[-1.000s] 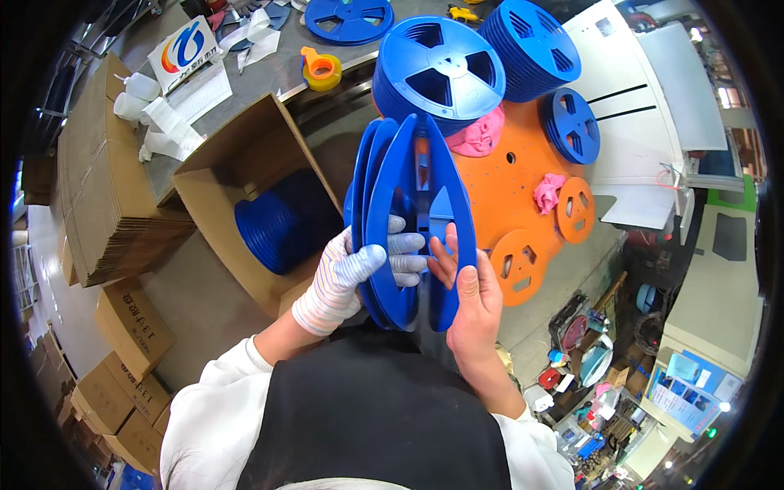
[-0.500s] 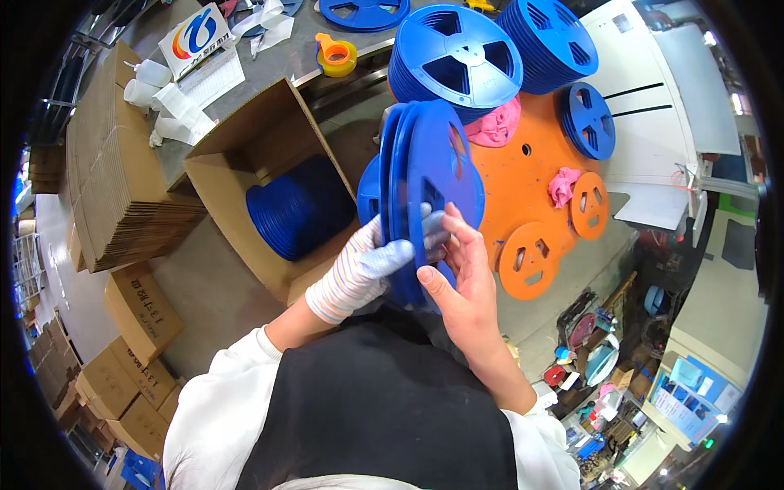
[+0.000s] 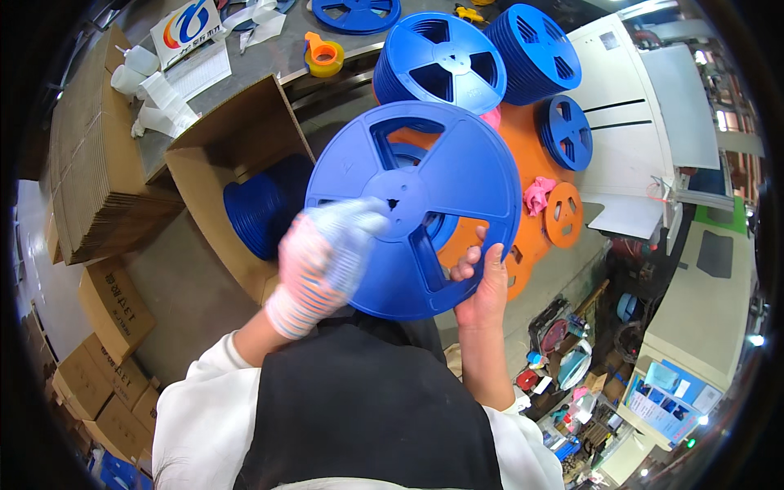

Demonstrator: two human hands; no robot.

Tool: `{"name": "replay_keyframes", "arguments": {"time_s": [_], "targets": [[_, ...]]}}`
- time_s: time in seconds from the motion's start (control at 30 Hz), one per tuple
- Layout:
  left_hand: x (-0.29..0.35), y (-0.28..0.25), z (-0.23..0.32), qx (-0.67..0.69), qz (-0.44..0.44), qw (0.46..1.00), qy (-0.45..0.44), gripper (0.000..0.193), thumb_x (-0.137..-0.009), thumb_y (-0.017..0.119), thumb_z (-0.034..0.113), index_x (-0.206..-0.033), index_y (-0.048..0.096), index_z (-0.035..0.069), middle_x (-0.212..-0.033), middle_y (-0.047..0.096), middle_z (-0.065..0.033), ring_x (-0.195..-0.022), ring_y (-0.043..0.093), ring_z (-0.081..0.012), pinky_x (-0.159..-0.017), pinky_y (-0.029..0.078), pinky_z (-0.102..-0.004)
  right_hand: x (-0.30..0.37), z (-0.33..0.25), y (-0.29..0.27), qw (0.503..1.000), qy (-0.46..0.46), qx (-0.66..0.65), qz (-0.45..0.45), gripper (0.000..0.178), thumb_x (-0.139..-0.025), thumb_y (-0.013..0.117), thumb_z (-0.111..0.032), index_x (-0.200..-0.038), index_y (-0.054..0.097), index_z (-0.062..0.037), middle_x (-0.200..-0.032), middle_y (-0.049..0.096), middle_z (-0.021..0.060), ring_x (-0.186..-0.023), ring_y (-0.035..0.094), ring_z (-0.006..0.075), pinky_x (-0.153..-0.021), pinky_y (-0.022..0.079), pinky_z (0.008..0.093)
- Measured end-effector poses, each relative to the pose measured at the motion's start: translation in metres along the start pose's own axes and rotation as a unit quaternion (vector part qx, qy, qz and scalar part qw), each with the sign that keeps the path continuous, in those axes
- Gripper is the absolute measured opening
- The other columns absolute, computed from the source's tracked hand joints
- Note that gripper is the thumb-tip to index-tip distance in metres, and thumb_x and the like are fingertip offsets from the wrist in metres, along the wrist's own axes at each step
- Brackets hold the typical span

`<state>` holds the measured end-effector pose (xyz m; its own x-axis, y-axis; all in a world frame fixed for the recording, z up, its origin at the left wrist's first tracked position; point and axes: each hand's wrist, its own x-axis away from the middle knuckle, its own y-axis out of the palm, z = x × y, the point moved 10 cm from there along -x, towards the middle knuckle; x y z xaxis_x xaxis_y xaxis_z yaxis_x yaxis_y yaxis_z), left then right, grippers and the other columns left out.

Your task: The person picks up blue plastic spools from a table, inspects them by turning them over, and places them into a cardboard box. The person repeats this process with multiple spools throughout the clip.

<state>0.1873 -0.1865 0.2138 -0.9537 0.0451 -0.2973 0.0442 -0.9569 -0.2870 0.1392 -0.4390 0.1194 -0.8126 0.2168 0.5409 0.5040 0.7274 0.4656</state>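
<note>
A large blue plastic reel (image 3: 465, 175) faces me in front of my body, its round face tilted up and its cut-out windows showing what lies behind. My bare right hand (image 3: 482, 294) grips its lower right rim, with fingers through a window and the thumb on the near side. My left hand (image 3: 318, 257), in a striped glove with bluish fingertips, is over the left part of the face near the hub. Motion smears its fingers, and whether it touches the reel is unclear. Through the windows, part of another blue reel (image 3: 445, 233) shows behind.
An open carton (image 3: 192, 167) holding blue reels (image 3: 249, 216) stands left. Beyond are stacked blue reels (image 3: 441, 61) on an orange surface (image 3: 523, 143), with orange discs (image 3: 563, 214) and pink cloth (image 3: 539, 196). A tape dispenser (image 3: 324, 55) lies on the grey table; flattened cartons (image 3: 106, 155) are stacked far left.
The blue reel has turned from nearly edge-on to face me. My left hand has left its side and moved left over its face; my right hand now grips the lower right rim.
</note>
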Motion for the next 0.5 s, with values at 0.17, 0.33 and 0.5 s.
{"name": "replay_keyframes", "arguments": {"time_s": [0.17, 0.33, 0.5], "targets": [[0.035, -0.080, -0.087, 0.058, 0.137, 0.969, -0.198, 0.027, -0.102, 0.051, 0.018, -0.109, 0.069, -0.002, -0.113, 0.070, -0.0124, -0.105, 0.065, -0.0196, -0.096, 0.048, -0.0297, -0.009, -0.014, -0.039, 0.993, 0.002, -0.117, -0.016, 0.043, -0.093, 0.062, -0.042, -0.124, 0.056, -0.0120, -0.080, 0.058, -0.0014, -0.064, 0.052, 0.0090, -0.058, 0.043, 0.0244], [0.068, -0.092, -0.132, 0.131, 0.162, 0.940, -0.270, 0.032, -0.104, 0.049, 0.022, -0.115, 0.068, 0.000, -0.116, 0.069, -0.0101, -0.108, 0.064, -0.0187, -0.097, 0.047, -0.0318, -0.012, -0.014, -0.048, 0.982, 0.022, -0.180, -0.052, 0.042, -0.096, 0.057, -0.042, -0.125, 0.057, -0.0120, -0.083, 0.058, -0.0021, -0.064, 0.051, 0.0082, -0.058, 0.043, 0.0230], [0.076, -0.072, -0.150, 0.218, 0.156, 0.914, -0.304, 0.034, -0.103, 0.049, 0.026, -0.119, 0.066, 0.001, -0.119, 0.068, -0.0103, -0.110, 0.063, -0.0201, -0.097, 0.047, -0.0331, -0.019, -0.006, -0.047, 0.971, 0.054, -0.231, -0.039, 0.042, -0.097, 0.056, -0.042, -0.126, 0.057, -0.0117, -0.083, 0.057, -0.0024, -0.066, 0.052, 0.0079, -0.059, 0.045, 0.0233]]}}
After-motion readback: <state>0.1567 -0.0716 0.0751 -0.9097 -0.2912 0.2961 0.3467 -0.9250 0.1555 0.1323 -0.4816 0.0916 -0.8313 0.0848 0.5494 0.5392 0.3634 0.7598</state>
